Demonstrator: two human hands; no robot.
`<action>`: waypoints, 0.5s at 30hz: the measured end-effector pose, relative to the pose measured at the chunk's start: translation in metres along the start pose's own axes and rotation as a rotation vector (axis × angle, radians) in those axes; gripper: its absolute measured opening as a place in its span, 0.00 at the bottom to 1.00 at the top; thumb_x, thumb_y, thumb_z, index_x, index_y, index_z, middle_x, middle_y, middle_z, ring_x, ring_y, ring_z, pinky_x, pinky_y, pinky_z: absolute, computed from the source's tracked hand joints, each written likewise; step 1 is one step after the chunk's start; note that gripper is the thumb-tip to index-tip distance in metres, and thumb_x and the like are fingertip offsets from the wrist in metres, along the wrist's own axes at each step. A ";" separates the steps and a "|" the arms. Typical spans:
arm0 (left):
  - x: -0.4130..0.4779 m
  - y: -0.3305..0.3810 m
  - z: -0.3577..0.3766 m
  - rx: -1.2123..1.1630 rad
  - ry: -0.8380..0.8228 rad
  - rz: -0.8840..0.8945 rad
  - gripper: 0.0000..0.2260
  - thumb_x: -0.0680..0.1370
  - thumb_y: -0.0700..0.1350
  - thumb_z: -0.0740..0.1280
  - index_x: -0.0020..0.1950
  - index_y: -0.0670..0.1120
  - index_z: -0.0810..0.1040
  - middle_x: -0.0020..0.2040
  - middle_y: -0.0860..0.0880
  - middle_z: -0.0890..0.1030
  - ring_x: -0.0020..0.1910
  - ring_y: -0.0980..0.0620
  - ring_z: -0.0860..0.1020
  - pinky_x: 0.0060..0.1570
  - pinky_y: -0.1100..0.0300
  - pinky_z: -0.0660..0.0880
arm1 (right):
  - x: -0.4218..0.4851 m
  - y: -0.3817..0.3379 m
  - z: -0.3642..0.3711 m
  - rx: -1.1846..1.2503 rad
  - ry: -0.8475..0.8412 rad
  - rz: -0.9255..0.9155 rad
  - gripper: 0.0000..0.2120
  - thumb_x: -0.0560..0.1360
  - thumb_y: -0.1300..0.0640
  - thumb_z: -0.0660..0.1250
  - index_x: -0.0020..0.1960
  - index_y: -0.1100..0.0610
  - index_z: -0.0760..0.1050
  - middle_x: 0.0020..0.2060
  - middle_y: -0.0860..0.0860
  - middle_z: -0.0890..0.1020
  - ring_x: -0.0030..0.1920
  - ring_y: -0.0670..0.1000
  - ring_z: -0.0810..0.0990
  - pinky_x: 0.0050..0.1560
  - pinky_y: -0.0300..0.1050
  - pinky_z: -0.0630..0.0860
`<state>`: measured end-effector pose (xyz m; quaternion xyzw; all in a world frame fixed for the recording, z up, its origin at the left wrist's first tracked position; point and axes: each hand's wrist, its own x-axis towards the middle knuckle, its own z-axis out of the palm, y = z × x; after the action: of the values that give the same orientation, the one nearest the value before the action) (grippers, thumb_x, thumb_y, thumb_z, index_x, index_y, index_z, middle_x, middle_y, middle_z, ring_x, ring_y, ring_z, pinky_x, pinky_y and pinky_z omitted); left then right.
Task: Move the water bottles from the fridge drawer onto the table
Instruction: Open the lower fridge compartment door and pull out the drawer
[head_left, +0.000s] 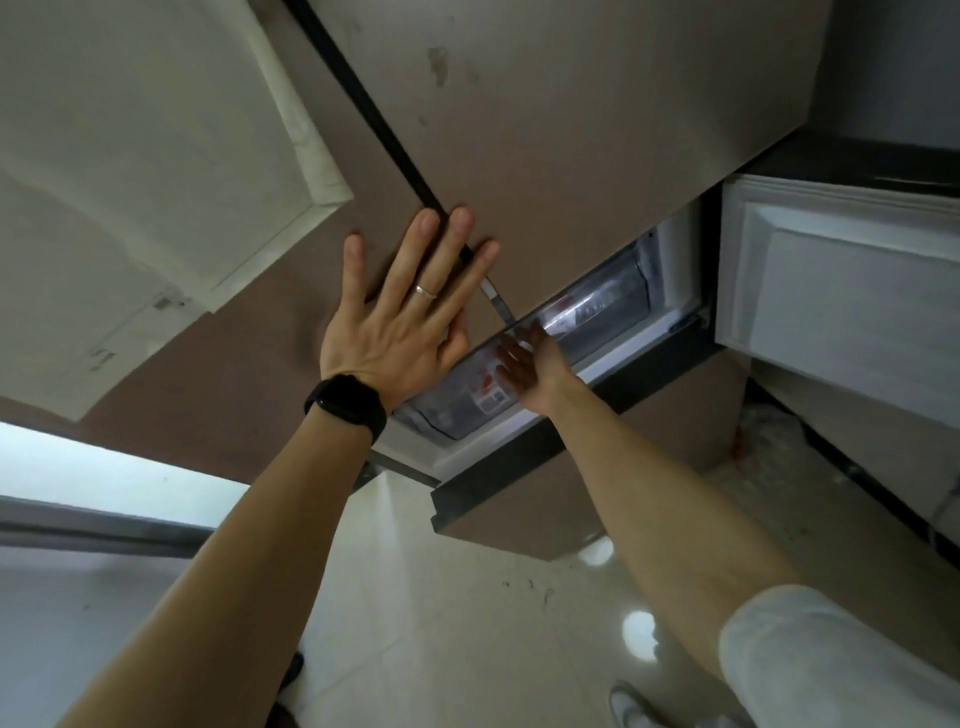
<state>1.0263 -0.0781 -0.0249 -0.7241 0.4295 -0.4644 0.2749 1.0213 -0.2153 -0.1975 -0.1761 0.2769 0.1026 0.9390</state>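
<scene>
My left hand (400, 317) lies flat with spread fingers against the brown fridge door (571, 130), across the dark gap between the two upper doors. Below it a fridge drawer (524, 457) stands pulled out. Inside lie clear water bottles (467, 395) with red and white labels. My right hand (530, 364) reaches down into the drawer and is on top of one bottle. Motion blur hides whether its fingers curl around the bottle.
To the right an open compartment door (841, 291) with a white inner lining sticks out. A white panel (130, 182) covers the left fridge door. Glossy beige floor tiles (467, 597) lie below, with my shoe (628, 701) at the bottom edge.
</scene>
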 end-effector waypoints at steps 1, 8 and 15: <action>-0.001 0.001 0.001 0.012 -0.001 0.005 0.30 0.81 0.58 0.55 0.82 0.55 0.54 0.80 0.49 0.56 0.78 0.47 0.56 0.74 0.37 0.42 | -0.002 -0.001 -0.001 -0.013 0.006 -0.003 0.17 0.83 0.43 0.59 0.60 0.54 0.77 0.46 0.54 0.87 0.44 0.53 0.88 0.36 0.46 0.81; 0.002 0.000 0.002 0.073 0.020 0.037 0.29 0.81 0.57 0.54 0.82 0.54 0.54 0.81 0.50 0.59 0.78 0.48 0.58 0.73 0.37 0.45 | -0.012 0.005 -0.013 -0.086 0.056 -0.004 0.21 0.79 0.41 0.66 0.63 0.55 0.77 0.57 0.57 0.85 0.57 0.57 0.84 0.64 0.55 0.76; 0.002 0.000 0.001 0.071 0.021 0.029 0.30 0.81 0.58 0.54 0.82 0.54 0.54 0.81 0.50 0.58 0.79 0.49 0.57 0.74 0.38 0.43 | -0.056 0.011 -0.037 -0.235 0.083 0.001 0.17 0.78 0.40 0.66 0.57 0.52 0.77 0.54 0.51 0.85 0.54 0.50 0.83 0.49 0.46 0.76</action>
<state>1.0276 -0.0803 -0.0248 -0.7027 0.4259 -0.4830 0.3026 0.9540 -0.2247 -0.1982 -0.2890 0.3019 0.1275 0.8995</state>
